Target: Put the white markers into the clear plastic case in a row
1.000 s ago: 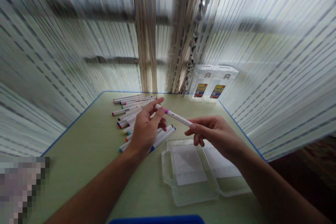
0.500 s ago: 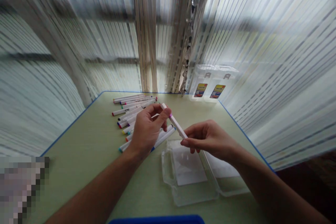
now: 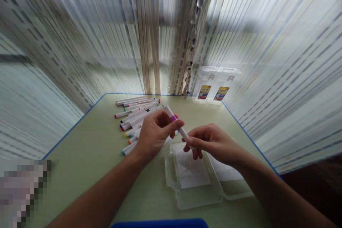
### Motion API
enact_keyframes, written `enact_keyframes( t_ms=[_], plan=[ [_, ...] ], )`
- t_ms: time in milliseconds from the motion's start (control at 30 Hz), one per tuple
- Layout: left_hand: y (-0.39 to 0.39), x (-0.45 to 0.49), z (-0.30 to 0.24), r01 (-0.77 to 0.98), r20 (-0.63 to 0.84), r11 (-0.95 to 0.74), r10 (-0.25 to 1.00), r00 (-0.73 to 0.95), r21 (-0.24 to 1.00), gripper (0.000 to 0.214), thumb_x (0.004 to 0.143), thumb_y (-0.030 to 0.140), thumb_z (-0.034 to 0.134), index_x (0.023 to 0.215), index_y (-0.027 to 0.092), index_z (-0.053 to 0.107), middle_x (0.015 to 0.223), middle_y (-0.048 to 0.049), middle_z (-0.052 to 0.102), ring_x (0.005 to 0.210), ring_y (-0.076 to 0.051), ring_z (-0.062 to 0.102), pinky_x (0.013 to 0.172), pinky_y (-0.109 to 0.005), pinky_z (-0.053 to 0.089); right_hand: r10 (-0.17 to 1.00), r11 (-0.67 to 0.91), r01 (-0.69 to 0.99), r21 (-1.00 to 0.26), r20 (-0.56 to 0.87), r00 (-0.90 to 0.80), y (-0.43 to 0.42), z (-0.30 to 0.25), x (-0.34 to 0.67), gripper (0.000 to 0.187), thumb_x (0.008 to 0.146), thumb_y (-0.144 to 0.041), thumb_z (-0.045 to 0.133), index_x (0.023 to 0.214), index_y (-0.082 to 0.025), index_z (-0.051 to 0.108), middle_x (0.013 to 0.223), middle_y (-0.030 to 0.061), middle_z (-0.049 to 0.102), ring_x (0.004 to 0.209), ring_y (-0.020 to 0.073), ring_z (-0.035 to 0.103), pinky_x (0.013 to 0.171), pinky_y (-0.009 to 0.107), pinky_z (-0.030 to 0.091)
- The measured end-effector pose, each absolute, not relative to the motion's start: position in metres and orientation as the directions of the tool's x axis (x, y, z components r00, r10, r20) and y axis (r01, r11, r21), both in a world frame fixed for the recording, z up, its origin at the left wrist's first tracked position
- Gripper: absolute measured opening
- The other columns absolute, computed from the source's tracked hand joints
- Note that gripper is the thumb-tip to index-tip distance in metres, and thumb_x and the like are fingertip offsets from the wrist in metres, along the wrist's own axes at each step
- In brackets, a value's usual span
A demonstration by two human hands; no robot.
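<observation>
A white marker point(image 3: 182, 132) with a purple band slants between both hands above the table. My left hand point(image 3: 155, 130) pinches its barrel just below the purple band, between thumb and fingers. My right hand point(image 3: 211, 139) grips the lower end, the thumb lying along it. Beneath the right hand is an open clear plastic case point(image 3: 199, 197) with white card inside both halves. Left of and behind my left hand lie several white markers point(image 3: 133, 115) with coloured ends, spread in a loose row; the hand hides some of them.
Two clear plastic cases point(image 3: 213, 78) with yellow-and-blue labels stand upright at the table's back right. The pale green table point(image 3: 88, 131) has a blue edge. String curtains point(image 3: 152, 42) hang behind it. A blue object point(image 3: 160, 223) shows at the bottom edge.
The left thumb and fingers have slid down from the upper end onto the barrel, so the purple band now shows fully. My right hand has shifted its grip on the lower end.
</observation>
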State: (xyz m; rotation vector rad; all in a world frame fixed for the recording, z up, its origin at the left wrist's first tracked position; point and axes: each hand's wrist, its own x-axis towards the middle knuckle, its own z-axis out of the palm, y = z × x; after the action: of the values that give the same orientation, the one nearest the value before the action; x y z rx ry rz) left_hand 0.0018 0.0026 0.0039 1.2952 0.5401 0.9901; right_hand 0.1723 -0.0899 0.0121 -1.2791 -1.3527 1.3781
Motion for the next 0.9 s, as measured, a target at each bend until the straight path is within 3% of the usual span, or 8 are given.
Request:
enact_keyframes(
  t_ms=[267,533,733,900],
  plan=[
    [-0.0012,0.0021,0.0040,-0.307,0.194,-0.025,0.824,0.533,0.951,0.025,0.065,0.029,0.089,0.074,0.013,0.072,0.065,-0.0020,0.069,0.052,-0.010,0.058,0.048,-0.020,0.047,0.995,-0.086,0.062,-0.994,-0.089,-0.041,-0.0883,0.0120,0.1703,0.040,0.082,-0.052,0.073,0.071,-0.014,0.068,0.055,-0.0005,0.061,0.047,0.0092,0.055,0.047,0.021,0.044],
    [-0.0006,0.0029,0.0029,-0.278,0.204,-0.071,0.850,0.485,0.958,0.025,0.080,0.034,0.079,0.090,0.012,0.071,0.062,0.0016,0.061,0.049,-0.009,0.056,0.047,-0.021,0.047,0.978,0.032,0.017,-0.999,0.035,0.205,-0.0851,0.0112,0.1772,0.029,0.076,-0.043,0.080,0.079,-0.014,0.075,0.061,-0.0008,0.061,0.049,0.0077,0.050,0.046,0.021,0.039],
    [0.0029,0.0026,-0.0012,-0.286,0.215,-0.087,0.866,0.452,0.954,0.027,0.082,0.036,0.077,0.094,0.013,0.070,0.065,0.0028,0.060,0.052,-0.008,0.056,0.051,-0.021,0.049,0.990,0.011,0.056,-0.998,0.018,0.140,-0.0850,0.0082,0.1790,0.028,0.075,-0.039,0.082,0.089,-0.016,0.080,0.071,0.0035,0.071,0.058,0.0098,0.056,0.052,0.022,0.043],
    [0.0013,0.0030,0.0018,-0.272,0.244,-0.124,0.847,0.472,0.954,0.029,0.084,0.036,0.075,0.100,0.012,0.074,0.064,0.0018,0.061,0.052,-0.007,0.056,0.051,-0.019,0.046,1.000,0.016,0.160,-0.987,0.012,-0.028,-0.0849,0.0032,0.1778,0.024,0.082,-0.034,0.077,0.101,-0.020,0.080,0.089,0.0051,0.078,0.076,0.0138,0.064,0.070,0.026,0.048]
  ],
)
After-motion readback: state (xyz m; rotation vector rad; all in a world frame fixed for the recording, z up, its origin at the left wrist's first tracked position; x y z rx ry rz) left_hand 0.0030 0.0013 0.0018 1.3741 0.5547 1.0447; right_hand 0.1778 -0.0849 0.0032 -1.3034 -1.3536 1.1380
